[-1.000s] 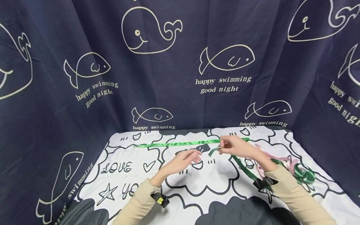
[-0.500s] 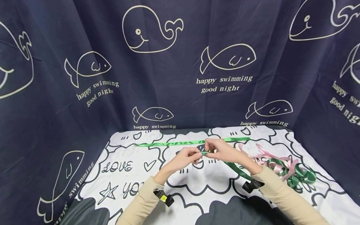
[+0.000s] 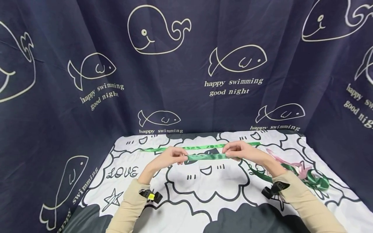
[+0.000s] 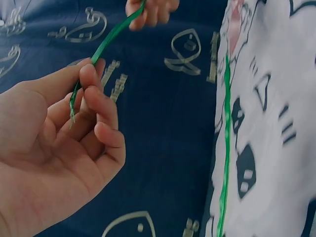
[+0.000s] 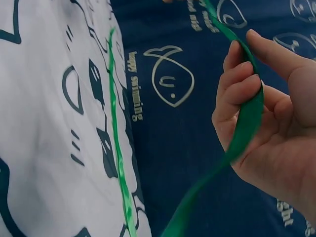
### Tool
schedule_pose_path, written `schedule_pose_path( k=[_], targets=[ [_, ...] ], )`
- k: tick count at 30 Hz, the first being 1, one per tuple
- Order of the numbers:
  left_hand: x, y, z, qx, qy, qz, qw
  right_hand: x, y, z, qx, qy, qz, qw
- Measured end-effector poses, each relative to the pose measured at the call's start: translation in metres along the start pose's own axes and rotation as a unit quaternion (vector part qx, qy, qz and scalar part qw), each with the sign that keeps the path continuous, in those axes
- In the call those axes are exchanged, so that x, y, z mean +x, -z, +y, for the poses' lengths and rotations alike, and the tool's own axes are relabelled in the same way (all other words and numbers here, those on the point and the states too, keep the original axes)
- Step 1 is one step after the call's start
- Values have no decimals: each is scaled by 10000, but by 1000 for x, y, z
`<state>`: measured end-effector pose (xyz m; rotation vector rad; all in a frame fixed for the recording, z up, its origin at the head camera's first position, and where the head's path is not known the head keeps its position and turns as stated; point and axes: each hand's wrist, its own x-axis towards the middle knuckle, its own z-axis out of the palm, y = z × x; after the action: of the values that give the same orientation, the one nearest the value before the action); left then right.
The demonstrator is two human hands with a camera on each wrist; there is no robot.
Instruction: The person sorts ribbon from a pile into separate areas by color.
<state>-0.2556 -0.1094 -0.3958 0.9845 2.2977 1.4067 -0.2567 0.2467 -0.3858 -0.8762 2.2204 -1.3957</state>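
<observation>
A dark green ribbon [image 3: 206,157] stretches between my two hands above the table. My left hand [image 3: 172,156] pinches it close to its frayed end, and that end dangles below the thumb in the left wrist view. My right hand [image 3: 240,151] pinches the same ribbon [image 5: 249,118] between thumb and fingers. From there the ribbon runs down across the palm and trails off toward the right. Behind the hands a brighter green ribbon [image 3: 163,149] lies straight across the table, partly covered by my right hand.
Pink ribbon [image 3: 303,170] and loops of dark green ribbon [image 3: 319,181] lie tangled at the right of the table. A white cloth [image 3: 204,184] with black drawings covers the table. A dark blue curtain [image 3: 192,81] hangs behind it.
My left hand has taken hold of the dark green ribbon's end and moved left. My right hand came in to meet it, then moved back right, leaving a taut length between them.
</observation>
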Motion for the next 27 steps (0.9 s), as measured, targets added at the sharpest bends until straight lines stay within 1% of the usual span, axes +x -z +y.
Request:
schedule_pose_path(
  k=[3,5,8,11,13,15,17,19,21,24,27],
  targets=[
    [-6,10,-5,84,319,113,9994,-6,10,6,32,-234,106,9997],
    [-10,16,-13,88,359,209,9991,-9,15,10,155,-328,71,9993],
    [-18,24,-23,59,353,399,9986,-11,21,18,420,-335,-86,9985],
    [-25,32,-32,221,299,618,9974,-13,28,25,541,-293,-193,9979],
    [-29,37,-38,338,360,832,9953,-15,32,30,612,-277,-275,9974],
    [-33,41,-42,414,513,1117,9915,-17,37,36,641,-349,-320,9968],
    [-37,45,-46,450,732,1442,9858,-19,42,43,684,-376,-370,9963],
    [-40,48,-50,418,1104,1836,9759,-20,46,49,682,-441,-411,9958],
    [-43,49,-53,380,1427,2153,9653,-22,50,55,757,-552,-506,9943],
    [-45,50,-59,387,1889,2550,9475,-23,54,63,936,-724,-737,9902],
    [-46,50,-66,489,2114,2825,9344,-24,56,71,1019,-919,-913,9863]
  ],
)
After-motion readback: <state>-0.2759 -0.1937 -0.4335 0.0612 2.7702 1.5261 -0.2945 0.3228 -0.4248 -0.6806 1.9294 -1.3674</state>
